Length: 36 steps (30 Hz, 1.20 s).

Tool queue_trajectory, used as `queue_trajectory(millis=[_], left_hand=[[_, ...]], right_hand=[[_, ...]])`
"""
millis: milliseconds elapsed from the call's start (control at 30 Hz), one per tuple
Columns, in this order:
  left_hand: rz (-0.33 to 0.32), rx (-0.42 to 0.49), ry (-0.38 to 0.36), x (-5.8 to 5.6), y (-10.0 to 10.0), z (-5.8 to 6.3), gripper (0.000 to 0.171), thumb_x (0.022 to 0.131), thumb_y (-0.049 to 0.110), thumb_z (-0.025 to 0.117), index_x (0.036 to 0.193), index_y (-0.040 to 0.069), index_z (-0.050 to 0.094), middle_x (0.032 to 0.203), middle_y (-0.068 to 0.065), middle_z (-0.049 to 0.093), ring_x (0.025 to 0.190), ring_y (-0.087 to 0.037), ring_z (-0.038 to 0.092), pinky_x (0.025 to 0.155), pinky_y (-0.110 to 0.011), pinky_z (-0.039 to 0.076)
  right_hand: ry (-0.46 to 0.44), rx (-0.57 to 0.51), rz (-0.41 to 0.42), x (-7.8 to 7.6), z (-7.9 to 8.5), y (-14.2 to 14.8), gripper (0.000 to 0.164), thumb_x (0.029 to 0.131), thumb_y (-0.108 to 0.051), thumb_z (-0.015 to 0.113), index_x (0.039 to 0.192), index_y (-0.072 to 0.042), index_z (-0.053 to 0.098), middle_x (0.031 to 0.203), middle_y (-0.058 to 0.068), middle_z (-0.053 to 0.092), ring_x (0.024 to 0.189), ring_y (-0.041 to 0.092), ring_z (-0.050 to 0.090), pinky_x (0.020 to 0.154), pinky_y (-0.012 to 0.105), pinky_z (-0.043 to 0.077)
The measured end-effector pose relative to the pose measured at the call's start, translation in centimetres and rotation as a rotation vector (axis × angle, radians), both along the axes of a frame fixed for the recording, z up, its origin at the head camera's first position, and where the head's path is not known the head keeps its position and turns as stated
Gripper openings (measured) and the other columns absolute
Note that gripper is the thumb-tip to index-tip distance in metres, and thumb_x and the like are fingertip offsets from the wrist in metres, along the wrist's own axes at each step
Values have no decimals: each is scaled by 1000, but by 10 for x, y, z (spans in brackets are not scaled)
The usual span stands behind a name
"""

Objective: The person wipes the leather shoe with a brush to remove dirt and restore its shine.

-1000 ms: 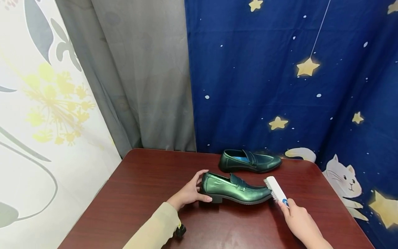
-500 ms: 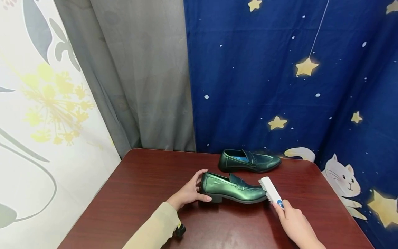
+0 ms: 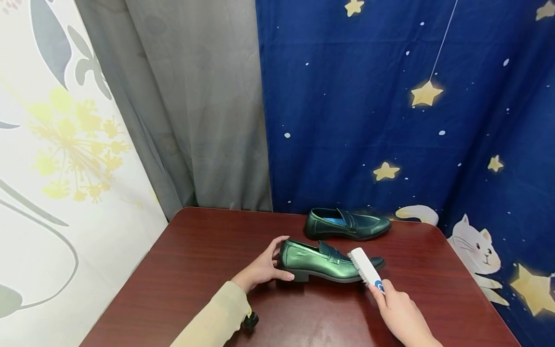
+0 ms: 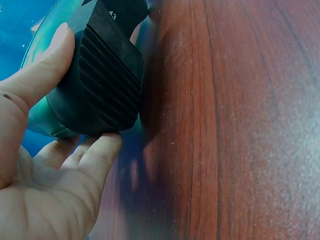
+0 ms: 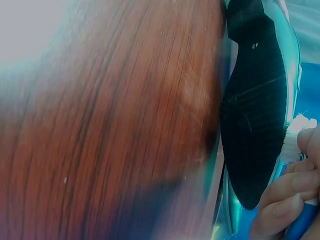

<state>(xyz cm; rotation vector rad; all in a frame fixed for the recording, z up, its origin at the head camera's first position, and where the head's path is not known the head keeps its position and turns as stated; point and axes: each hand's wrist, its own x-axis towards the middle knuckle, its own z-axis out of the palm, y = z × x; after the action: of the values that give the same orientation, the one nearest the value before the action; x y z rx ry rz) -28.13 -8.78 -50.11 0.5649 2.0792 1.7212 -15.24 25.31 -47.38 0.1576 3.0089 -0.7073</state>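
A shiny green loafer [image 3: 310,261] points its toe to the right on the table. My left hand [image 3: 263,271] grips it round the heel, thumb on the near side and fingers behind. Up close in the left wrist view, the ridged black heel [image 4: 107,82] sits between thumb and fingers. A white-handled brush [image 3: 365,266] is in my right hand [image 3: 401,308], its pale bristles against the front part of the loafer and covering some of it. The right wrist view shows the black sole [image 5: 254,110] and the bristles [image 5: 295,137] at the upper's edge.
A second dark green loafer [image 3: 347,224] with a blue insole stands behind, near the back edge of the reddish-brown table [image 3: 208,241]. Grey and blue star-patterned curtains [image 3: 347,120] hang right behind the table. A small black device [image 3: 250,320] is at my left wrist.
My right hand has drawn the brush leftward from the toe tip toward the middle of the loafer, baring the tip. My left hand keeps its grip at the heel.
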Motion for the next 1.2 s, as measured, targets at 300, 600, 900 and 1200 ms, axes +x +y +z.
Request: queue_trajectory(millis=[300,600,900,1200], left_hand=[[-2,-2,10,1,0,-1,97,65,15,84,134,49,24,133,2,42,107,-23,52,84,-36,44],[-4,4,11,0,0,-2,97,65,15,84,133,49,24,132,1,43,107,-23,52,85,-36,44],[-9,2,18,-1,0,-2,100,64,16,84,139,40,21,133,2,43,106,-23,52,85,-37,44],[-9,9,13,-3,-1,-4,101,64,15,84,139,42,22,133,2,43,105,-23,53,84,-36,44]], right_hand=[[25,18,16,1,3,-16,60,88,-64,34,101,-7,49,67,3,51,55,19,47,49,37,37],[73,31,22,-1,3,-29,49,91,-55,41,102,-8,49,69,5,55,53,19,50,47,39,37],[126,38,49,-4,3,-43,39,92,-50,43,95,-11,48,62,2,49,51,16,46,46,36,35],[173,72,99,-13,4,-62,38,92,-50,44,96,-12,48,60,1,49,48,17,46,44,36,33]])
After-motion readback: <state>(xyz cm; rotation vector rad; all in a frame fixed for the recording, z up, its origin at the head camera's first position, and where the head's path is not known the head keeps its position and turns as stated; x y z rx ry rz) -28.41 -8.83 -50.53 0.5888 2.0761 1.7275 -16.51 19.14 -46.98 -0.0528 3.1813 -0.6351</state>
